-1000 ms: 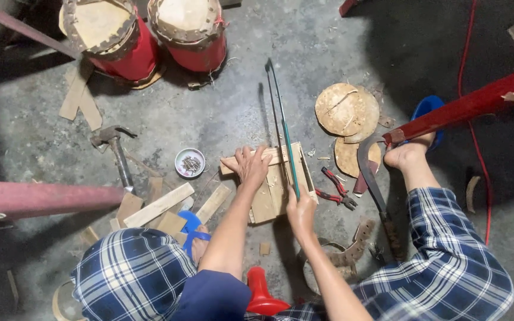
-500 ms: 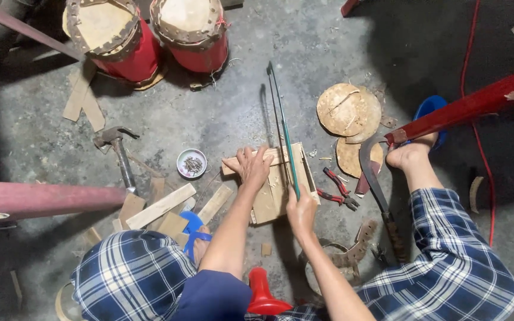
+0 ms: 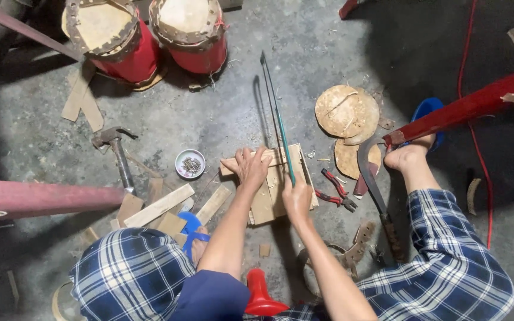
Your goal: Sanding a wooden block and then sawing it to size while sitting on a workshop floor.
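Head view: left hand (image 3: 252, 167) flat on wood board (image 3: 269, 199), right hand (image 3: 297, 199) gripping saw (image 3: 276, 113), concrete floor (image 3: 233, 113).

Person is wearing blue-and-white plaid trousers (image 3: 127, 274), checks showing over both legs, right leg (image 3: 447, 270) covered to just above the ankle. Dark navy top (image 3: 209, 297) is showing at the bottom edge; both forearms are running bare, no sleeves, gloves, watch or rings visible on left hand (image 3: 252, 167) or right hand (image 3: 297, 199). Feet are sitting in blue flip-flops: left sandal (image 3: 193, 233) showing its blue strap and sole, right sandal (image 3: 426, 113) showing a blue sole edge past the bare foot (image 3: 408, 156).
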